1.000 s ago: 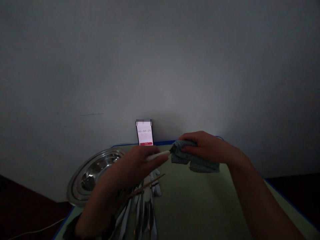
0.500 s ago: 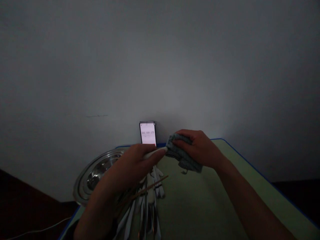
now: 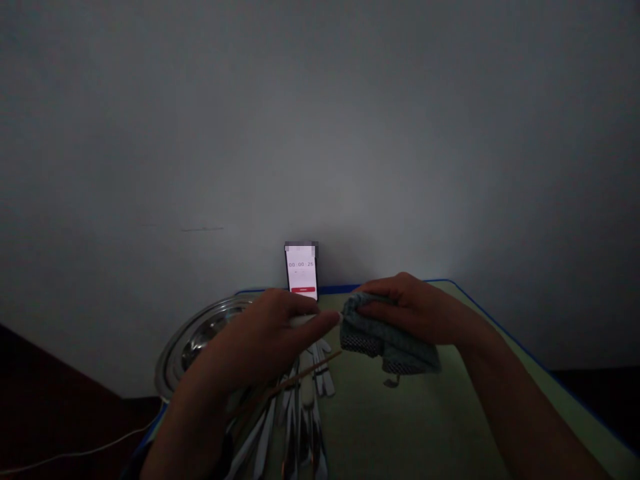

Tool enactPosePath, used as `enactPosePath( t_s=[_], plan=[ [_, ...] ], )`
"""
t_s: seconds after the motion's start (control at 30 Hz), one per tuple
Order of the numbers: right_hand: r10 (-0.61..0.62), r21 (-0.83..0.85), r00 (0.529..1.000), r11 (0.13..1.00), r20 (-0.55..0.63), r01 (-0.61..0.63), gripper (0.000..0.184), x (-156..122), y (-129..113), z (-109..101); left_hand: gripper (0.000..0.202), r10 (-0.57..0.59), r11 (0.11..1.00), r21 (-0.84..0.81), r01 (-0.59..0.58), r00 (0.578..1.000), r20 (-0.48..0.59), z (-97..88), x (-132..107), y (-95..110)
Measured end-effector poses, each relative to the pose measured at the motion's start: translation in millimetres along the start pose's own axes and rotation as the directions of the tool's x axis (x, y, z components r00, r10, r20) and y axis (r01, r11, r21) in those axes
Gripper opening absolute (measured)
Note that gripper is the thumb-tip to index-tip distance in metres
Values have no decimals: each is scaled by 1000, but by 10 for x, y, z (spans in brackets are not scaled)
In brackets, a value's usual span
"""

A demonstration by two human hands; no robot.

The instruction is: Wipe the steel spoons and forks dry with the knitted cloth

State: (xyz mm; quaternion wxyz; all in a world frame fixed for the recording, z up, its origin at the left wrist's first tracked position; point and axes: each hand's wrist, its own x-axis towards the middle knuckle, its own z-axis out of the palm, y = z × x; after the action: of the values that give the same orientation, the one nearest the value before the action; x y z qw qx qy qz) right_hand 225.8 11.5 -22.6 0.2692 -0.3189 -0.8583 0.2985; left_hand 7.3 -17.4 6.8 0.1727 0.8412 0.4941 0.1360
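My left hand (image 3: 270,337) is closed round a thin white utensil handle (image 3: 306,321) that points right into a grey-blue cloth (image 3: 385,337). My right hand (image 3: 417,308) grips that cloth, bunched over the utensil's far end, which is hidden inside it. Both hands hover above a pale green table (image 3: 400,420) in dim light. Under my left hand lie several pieces of cutlery (image 3: 300,413) and a wooden chopstick (image 3: 305,377).
A shiny steel bowl (image 3: 200,340) sits at the table's far left corner. A phone (image 3: 301,270) with a lit timer screen leans against the grey wall behind. The table has a blue edge (image 3: 480,310). A white cable (image 3: 75,453) runs along the dark floor at left.
My right hand with the cloth slid left along the utensil, then back right and slightly lower. The phone's timer went from 25 to 26. The view shifted slightly.
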Motion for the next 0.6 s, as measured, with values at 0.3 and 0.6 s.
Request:
enactPosePath(
  t_s=[0.3, 0.6],
  plan=[
    [80, 15, 995, 997, -62, -79, 19, -4, -58, -21, 44, 11, 997, -76, -13, 1000, -23, 1, 7, -29],
    [163, -46, 973, 984, -165, -173, 22, -85, 35, -148, 38, -27, 994, -107, 15, 993, -111, 22, -34, -174]
  ],
)
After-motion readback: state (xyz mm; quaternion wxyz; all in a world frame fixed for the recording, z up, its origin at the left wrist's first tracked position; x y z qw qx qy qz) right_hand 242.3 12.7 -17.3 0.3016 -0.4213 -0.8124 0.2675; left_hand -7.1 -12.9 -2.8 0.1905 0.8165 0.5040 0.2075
